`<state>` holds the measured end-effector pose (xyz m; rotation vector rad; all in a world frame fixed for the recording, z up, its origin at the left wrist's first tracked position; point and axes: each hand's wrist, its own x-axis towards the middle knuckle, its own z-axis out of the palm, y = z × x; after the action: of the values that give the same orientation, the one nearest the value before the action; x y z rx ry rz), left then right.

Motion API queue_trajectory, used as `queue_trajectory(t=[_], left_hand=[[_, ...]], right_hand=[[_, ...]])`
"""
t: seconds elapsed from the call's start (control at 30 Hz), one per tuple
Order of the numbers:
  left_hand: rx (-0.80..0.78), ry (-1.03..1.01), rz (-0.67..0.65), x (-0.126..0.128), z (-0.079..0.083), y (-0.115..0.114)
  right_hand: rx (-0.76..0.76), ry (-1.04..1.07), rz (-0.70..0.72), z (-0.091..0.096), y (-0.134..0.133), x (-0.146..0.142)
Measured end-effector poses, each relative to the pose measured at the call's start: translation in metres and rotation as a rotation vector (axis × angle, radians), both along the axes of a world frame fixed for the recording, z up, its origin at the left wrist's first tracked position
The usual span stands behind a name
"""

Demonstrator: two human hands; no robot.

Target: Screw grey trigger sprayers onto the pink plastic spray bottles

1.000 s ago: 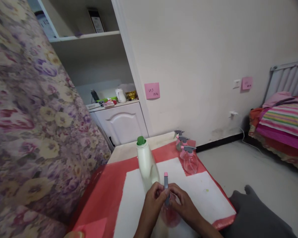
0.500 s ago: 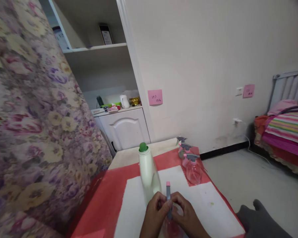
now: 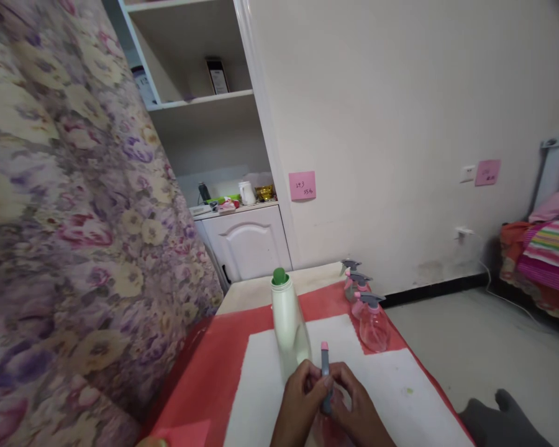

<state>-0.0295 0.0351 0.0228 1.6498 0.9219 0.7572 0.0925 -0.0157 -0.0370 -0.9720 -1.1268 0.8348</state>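
Note:
At the near edge of the white cloth, both my hands are closed around the head of a spray bottle, which has a grey sprayer and pink nozzle tip pointing away from me. My left hand grips it from the left, its thumb on the grey part. From the right, my right hand pinches the same sprayer head. The clear pinkish body below is mostly hidden by my hands. Just beyond them stands a pale green jug, upright, with a green piece at its mouth.
Several similar spray bottles stand in a row at the table's right side. A red cover lies under the white cloth. A floral curtain hangs at left; behind are a cabinet and a wall. A grey shape shows at lower right.
The whole view has shifted, so things appear slightly farther right. My hands keep their hold on the sprayer head, with little change in their pose.

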Motion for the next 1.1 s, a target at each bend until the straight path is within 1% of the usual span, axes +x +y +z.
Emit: queue_trajectory(t=[0.07,0.13,0.3,0.47,0.53,0.63,0.7,0.83,1.0,1.1], left_hand=[[0.015,0.011,0.005,0.0005,-0.0003,0.0005],[0.018,0.023,0.017,0.0016,-0.0002,0.0003],[0.001,0.007,0.009,0.0032,0.0016,-0.0021],[0.019,0.028,0.008,0.0017,0.0015,-0.002],[-0.01,0.017,-0.004,0.0019,0.0013,-0.0014],[-0.01,0.01,-0.001,0.0022,0.0014,-0.001],[-0.001,0.004,0.015,0.0018,0.0008,-0.0008],[-0.02,-0.017,0.014,0.001,-0.0033,-0.0004],[-0.038,-0.03,0.009,0.002,-0.0057,-0.0024],[-0.025,-0.016,0.021,0.0026,-0.0037,-0.0047]], right_hand=[[0.04,-0.059,0.053,0.0037,-0.0027,0.0025],[0.042,-0.094,0.082,0.0063,-0.0046,0.0053],[-0.032,-0.033,-0.04,0.0044,-0.0044,0.0054],[0.054,-0.071,0.086,0.0041,-0.0061,0.0083],[0.043,-0.081,0.066,0.0031,-0.0056,0.0093],[-0.013,-0.031,-0.003,0.0022,-0.0045,0.0074],[-0.012,-0.008,0.003,0.0034,-0.005,0.0058],[0.033,-0.055,0.071,0.0054,-0.0068,0.0071],[-0.033,-0.035,0.011,0.0012,-0.0045,0.0064],[-0.016,-0.029,0.019,0.0008,-0.0052,0.0047]])
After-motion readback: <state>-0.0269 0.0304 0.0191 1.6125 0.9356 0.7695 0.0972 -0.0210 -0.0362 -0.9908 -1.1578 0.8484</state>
